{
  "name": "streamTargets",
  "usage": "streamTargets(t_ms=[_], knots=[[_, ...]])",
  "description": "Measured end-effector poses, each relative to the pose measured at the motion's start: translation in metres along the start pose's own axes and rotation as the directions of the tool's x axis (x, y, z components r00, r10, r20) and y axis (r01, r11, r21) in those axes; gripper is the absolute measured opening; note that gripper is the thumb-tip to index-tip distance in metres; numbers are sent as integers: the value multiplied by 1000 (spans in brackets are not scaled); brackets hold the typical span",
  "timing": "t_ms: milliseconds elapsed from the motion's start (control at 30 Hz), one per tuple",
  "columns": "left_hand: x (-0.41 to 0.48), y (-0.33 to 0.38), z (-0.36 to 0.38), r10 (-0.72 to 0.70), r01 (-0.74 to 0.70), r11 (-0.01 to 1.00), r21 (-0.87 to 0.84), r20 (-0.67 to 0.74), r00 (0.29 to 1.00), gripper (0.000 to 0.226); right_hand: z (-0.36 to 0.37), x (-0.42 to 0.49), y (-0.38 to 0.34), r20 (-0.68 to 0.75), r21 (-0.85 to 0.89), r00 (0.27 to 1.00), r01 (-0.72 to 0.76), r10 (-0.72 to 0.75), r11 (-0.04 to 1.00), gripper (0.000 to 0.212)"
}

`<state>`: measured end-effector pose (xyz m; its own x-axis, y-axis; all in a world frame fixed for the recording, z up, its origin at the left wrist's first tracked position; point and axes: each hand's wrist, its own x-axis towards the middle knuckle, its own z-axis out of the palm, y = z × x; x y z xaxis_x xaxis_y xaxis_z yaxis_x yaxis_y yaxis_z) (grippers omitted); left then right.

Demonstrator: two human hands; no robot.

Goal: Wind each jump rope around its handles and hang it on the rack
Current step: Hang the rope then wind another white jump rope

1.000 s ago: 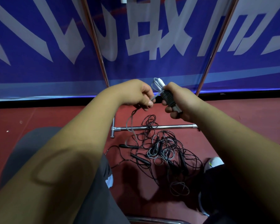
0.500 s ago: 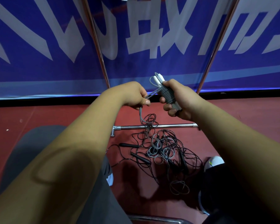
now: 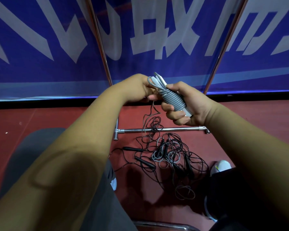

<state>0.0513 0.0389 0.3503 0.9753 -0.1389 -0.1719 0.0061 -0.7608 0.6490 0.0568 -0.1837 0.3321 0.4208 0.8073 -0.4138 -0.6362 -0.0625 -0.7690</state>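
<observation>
Fingers [image 3: 168,108] of the right hand [image 3: 191,106] clench the coiled grey jump rope [image 3: 173,99]. At nine o'clock the left hand [image 3: 138,88] pinches it too.

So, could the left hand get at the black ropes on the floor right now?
Probably not yet. The left hand pinches the grey rope that the right hand holds, and the black ropes lie lower, on the floor. Nothing blocks the way down, though.
</observation>
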Motion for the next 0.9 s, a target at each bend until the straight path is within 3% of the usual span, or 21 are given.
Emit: streamTargets(t_ms=[133, 200, 333, 467, 600, 800, 900], knots=[[-6, 4, -5, 98, -92, 988, -127, 41, 994, 18, 0, -1, 4, 59, -36, 998, -22, 24, 999, 37], [-8, 8, -7, 105, -96, 976, -194, 37, 994, 26, 0, 2, 8, 85, -68, 995, -54, 60, 996, 31], [-7, 16, -9, 104, -92, 966, -243, 37, 994, 19, -5, 4, 12, 60, -184, 983, -161, 174, 970, 28], [-6, 23, -6, 146, -139, 976, -170, 27, 989, 29, -11, 4, 12, -47, -264, 974, -226, 222, 938, 21], [-2, 27, -5, 157, -156, 987, -38, 2, 988, 38, -17, 13, 16, -201, -254, 963, -230, 181, 939, 24], [1, 18, 3, 114, -108, 988, 112, -57, 992, 26, -27, 23, 19, -438, -119, 898, -110, 47, 987, 42], [5, 11, 11, 20, -6, 986, 165, -86, 996, 27, -30, 26, 19, -474, -90, 881, -50, 1, 995, 45]])
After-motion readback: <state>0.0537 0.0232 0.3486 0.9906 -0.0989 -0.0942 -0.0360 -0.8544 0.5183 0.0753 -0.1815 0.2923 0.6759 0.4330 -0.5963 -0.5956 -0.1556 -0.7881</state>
